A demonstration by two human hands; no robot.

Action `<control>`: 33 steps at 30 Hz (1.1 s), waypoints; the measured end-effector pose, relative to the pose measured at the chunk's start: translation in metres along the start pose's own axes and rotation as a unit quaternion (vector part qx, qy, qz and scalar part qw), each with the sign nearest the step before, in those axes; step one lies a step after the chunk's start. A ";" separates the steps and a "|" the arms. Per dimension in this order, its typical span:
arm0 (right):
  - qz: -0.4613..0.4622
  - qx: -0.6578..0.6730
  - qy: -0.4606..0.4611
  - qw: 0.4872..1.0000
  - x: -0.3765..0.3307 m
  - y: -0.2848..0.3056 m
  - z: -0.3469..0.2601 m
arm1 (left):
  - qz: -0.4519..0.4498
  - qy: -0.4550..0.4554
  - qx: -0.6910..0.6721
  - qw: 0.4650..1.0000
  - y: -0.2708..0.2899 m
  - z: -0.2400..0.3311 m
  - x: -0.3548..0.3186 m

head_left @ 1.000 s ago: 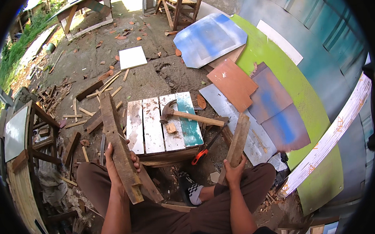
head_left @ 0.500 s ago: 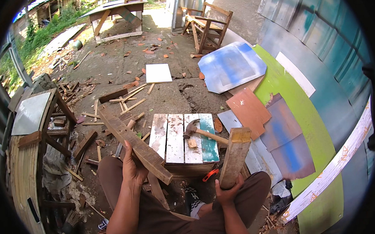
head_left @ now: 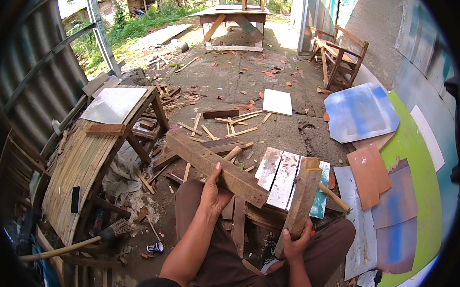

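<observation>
My left hand (head_left: 214, 195) is closed around a thick wooden plank (head_left: 215, 167), which slants down from far left to near right above my knee. In my right hand (head_left: 297, 240) is a shorter wooden block (head_left: 303, 196), gripped near its lower end and tilted upward. The near ends of the two pieces are close together; I cannot tell whether they touch. Behind them stands a low slatted stool (head_left: 282, 172), painted white with one green slat. A hammer handle (head_left: 334, 197) sticks out past the shorter block, which hides the hammer's head.
At left a bamboo-topped bench (head_left: 75, 176) carries a phone (head_left: 75, 200) and a pale board (head_left: 114, 104). A broom (head_left: 95, 239) leans below it. Wood strips (head_left: 231, 124) litter the ground. Painted sheets (head_left: 362, 112) lie at right, near a wooden chair (head_left: 339, 56).
My view has swung left, showing more of the bench. The shorter block has shifted left across the stool and now covers the hammer's head. Both hands keep their hold.
</observation>
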State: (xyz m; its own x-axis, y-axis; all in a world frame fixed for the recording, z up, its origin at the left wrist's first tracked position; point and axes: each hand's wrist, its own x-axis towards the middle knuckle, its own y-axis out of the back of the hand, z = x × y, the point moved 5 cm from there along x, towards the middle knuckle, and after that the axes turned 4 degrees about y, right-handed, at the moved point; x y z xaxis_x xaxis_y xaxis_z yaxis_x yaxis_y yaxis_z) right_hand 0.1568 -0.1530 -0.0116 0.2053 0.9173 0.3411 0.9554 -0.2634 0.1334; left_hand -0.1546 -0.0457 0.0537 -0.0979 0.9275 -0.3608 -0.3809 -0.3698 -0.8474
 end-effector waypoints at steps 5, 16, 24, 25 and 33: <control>-0.103 0.208 -0.125 0.965 0.022 -0.009 -0.018 | 0.004 0.050 0.119 0.992 0.012 -0.005 -0.004; -0.069 0.177 -0.113 0.975 0.109 -0.059 -0.085 | -0.140 0.152 0.227 0.952 -0.005 -0.082 -0.004; -0.079 0.178 -0.180 0.964 0.100 -0.066 -0.070 | -0.155 0.104 0.225 0.956 -0.026 -0.097 -0.004; -0.086 0.188 -0.159 0.965 0.099 -0.066 -0.071 | -0.154 0.106 0.220 0.958 -0.027 -0.098 -0.006; -0.120 0.049 -0.029 0.991 0.116 -0.022 -0.086 | -0.176 0.190 0.164 0.952 -0.034 -0.100 0.000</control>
State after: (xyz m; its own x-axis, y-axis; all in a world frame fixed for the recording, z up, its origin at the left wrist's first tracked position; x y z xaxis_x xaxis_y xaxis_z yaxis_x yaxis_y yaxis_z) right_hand 0.1414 -0.0663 0.1053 -0.0221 0.9665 0.2558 0.9937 -0.0069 0.1120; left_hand -0.0493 -0.0385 0.0437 0.4049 0.8809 -0.2451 -0.6013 0.0546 -0.7971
